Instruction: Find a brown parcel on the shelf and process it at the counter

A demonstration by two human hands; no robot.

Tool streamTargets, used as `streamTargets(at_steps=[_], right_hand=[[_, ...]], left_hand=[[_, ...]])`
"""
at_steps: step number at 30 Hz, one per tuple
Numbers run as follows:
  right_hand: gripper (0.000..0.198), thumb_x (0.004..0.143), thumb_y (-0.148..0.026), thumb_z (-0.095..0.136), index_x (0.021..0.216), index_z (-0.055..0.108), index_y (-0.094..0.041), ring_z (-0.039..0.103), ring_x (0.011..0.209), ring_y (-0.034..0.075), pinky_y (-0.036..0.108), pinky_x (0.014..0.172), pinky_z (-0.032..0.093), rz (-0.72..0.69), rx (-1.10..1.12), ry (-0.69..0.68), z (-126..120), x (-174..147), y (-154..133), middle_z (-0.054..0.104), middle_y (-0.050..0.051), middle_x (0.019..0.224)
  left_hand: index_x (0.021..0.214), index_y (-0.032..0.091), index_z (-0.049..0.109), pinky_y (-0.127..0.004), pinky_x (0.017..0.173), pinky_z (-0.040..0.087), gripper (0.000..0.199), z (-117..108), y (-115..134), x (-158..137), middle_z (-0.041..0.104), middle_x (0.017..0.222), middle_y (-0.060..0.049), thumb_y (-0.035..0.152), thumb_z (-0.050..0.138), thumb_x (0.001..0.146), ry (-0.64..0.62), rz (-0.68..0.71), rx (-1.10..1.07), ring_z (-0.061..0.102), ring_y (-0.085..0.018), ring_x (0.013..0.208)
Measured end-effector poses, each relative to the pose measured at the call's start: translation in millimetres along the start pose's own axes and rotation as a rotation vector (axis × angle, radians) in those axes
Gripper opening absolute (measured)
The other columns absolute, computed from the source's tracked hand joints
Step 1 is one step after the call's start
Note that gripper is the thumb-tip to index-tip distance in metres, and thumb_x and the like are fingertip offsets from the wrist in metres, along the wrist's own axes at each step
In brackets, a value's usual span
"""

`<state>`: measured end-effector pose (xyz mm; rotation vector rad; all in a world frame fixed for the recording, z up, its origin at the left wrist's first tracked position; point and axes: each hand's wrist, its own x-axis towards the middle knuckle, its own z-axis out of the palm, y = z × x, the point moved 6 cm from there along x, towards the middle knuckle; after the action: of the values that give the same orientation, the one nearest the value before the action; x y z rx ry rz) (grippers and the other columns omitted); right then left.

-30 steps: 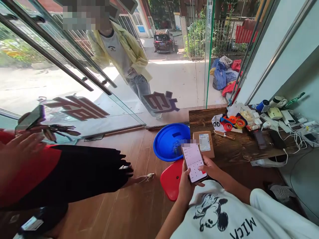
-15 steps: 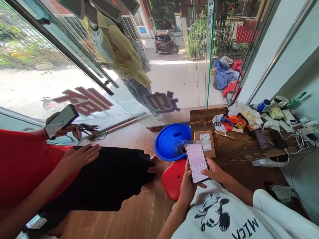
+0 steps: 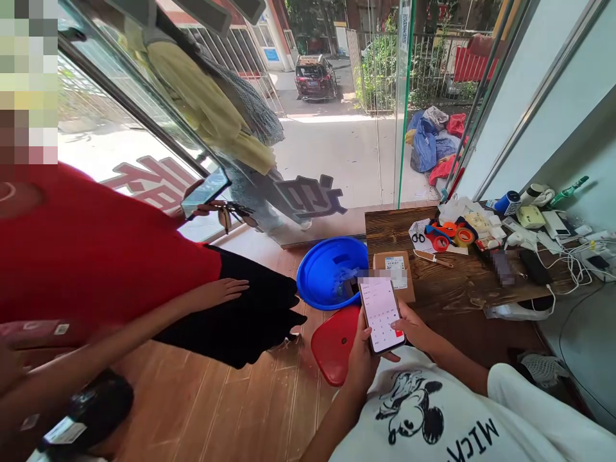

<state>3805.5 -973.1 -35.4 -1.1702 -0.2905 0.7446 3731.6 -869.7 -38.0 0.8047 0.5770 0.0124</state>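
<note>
Gripping a lit phone [image 3: 381, 316] from both sides, the left hand [image 3: 360, 359] wraps its fingers round the left edge and back while the right hand [image 3: 414, 327] closes on the right edge, thumb lying across the lower screen. The phone is held upright over the person's lap, just off the near left corner of a dark wooden bench [image 3: 462, 282].

On that corner, right behind the phone, sits a cardboard parcel [image 3: 394, 273] with a white label. Toward the far edge of the bench lie scissors [image 3: 418, 237], rolls of tape [image 3: 455, 236] and small white boxes; chargers and white cables [image 3: 572, 266] crowd its right end by the pale wall. A blue basin [image 3: 327, 273] leans at the bench's left side, a red stool seat [image 3: 334, 343] in front of it on the wooden plank floor [image 3: 231, 404]. Glass doors [image 3: 337, 147] look out on a sunlit yard.

At left a second person in a red top [image 3: 86, 250] and black skirt holds another phone [image 3: 206, 192] with keys. Against a second ago, this person has stepped nearer and fills more of the left side, their phone now higher and closer to the middle; the figure in yellow [image 3: 206, 109] beyond the glass has shifted leftward. The held phone and both hands have barely moved.
</note>
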Motion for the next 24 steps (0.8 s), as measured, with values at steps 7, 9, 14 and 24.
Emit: streamTargets(at_steps=[7,9,14,24], right_hand=[[0.056,0.073,-0.032,0.064,0.128,0.059,-0.024,0.064,0.102,0.025,0.037,0.087,0.050,-0.001,-0.056,-0.014,1.6,-3.8,-8.1,0.071,0.005,0.122],[0.060,0.071,-0.029,0.066,0.130,0.058,-0.025,0.063,0.101,0.025,0.038,0.089,0.050,-0.017,-0.058,-0.035,1.8,-4.0,-8.4,0.069,0.005,0.123],[0.065,0.074,-0.026,0.067,0.137,0.054,-0.025,0.062,0.106,0.025,0.041,0.095,0.051,-0.066,-0.090,-0.054,-2.9,-2.6,-3.4,0.067,0.005,0.123],[0.079,0.069,-0.024,0.078,0.142,0.047,-0.022,0.061,0.120,0.031,0.041,0.091,0.053,-0.105,-0.167,-0.081,-5.8,-2.7,-4.7,0.064,0.009,0.130]], left_hand=[[0.169,0.033,0.023,-0.035,0.039,0.060,0.114,12.0,12.6,-6.5,0.042,0.167,-0.013,0.046,0.077,0.069,-0.029,-0.043,0.116,0.071,-0.034,0.099],[0.170,0.031,0.018,-0.034,0.036,0.057,0.123,15.4,14.8,-8.0,0.040,0.168,-0.015,0.049,0.078,0.063,0.006,-0.054,0.129,0.070,-0.033,0.097],[0.171,0.026,0.004,-0.029,0.037,0.054,0.139,19.9,17.5,-9.4,0.055,0.153,-0.019,0.054,0.078,0.057,0.032,-0.075,0.177,0.069,-0.031,0.092],[0.169,0.023,-0.009,-0.026,0.035,0.051,0.144,32.3,21.9,-10.1,0.048,0.161,-0.021,0.052,0.075,0.056,-0.038,-0.088,0.148,0.069,-0.038,0.108]])
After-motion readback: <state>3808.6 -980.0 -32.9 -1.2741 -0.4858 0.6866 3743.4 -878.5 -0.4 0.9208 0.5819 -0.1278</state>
